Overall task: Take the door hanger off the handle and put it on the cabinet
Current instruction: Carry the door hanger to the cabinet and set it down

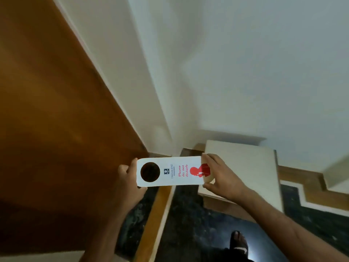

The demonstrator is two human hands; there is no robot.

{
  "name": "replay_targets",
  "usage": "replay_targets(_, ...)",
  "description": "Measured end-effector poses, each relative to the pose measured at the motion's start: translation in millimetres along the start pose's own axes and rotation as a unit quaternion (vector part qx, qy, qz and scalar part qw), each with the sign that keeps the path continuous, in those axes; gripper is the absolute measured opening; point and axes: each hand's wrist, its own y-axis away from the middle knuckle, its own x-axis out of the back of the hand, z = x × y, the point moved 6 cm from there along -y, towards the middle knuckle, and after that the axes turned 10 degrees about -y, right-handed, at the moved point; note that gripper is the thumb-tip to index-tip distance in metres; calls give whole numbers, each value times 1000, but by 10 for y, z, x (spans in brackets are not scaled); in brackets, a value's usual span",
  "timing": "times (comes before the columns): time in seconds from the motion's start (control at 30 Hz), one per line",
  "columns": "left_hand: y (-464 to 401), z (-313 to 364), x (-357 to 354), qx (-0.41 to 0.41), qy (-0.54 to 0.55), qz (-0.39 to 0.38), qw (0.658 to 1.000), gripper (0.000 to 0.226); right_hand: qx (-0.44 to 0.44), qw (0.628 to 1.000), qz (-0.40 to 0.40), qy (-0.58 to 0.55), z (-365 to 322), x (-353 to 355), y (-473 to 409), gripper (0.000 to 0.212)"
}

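A white door hanger with a round hole and red "Please do not disturb" print lies flat between my hands, held level in the air. My left hand pinches its hole end. My right hand grips the end with the red figure. Behind my right hand stands a low cabinet with a cream top and wooden sides. The door handle is out of view.
A brown wooden door fills the left side. White walls meet in a corner ahead. The floor is dark stone with a wood-and-white border. My sandalled foot shows at the bottom.
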Motion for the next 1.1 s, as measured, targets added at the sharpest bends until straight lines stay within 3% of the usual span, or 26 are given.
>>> replay_targets(0.13, -513, 1156, -785, -74, -58, -73, 993, 99, -96, 994, 35, 41, 1201, 595, -24, 90)
replay_targets(0.27, -843, 1864, -1667, -107, -91, -124, 982, 95, -196, 975, 29, 102, 2276, 763, -130, 96)
replay_targets(0.37, -1056, 2152, -2236, -130, -123, -154, 972, 96, -238, 965, 10, 115, 2873, 663, -256, 95)
replay_targets(0.4, -1153, 2172, -2915, -137, -150, -196, 959, 96, -280, 954, -18, 106, 3438, 303, -284, 94)
replay_targets(0.47, -1285, 2140, -3532, -140, -174, -238, 945, 98, -304, 945, -55, 104, 3938, -106, -347, 93)
replay_targets(0.63, -1682, 2339, -3791, -208, -167, -195, 944, 96, -294, 941, -4, 166, 4142, 2, -626, 93)
replay_targets(0.83, -1858, 2055, -4720, -195, -178, -281, 923, 95, -302, 937, -34, 173, 4718, -687, -808, 89)
replay_targets(0.97, -1959, 1946, -4937, -179, -177, -296, 921, 97, -300, 940, -25, 163, 4826, -873, -925, 85)
replay_targets(1.1, -2053, 1939, -4905, -222, -273, -264, 898, 110, -317, 936, -20, 150, 4812, -904, -961, 89)
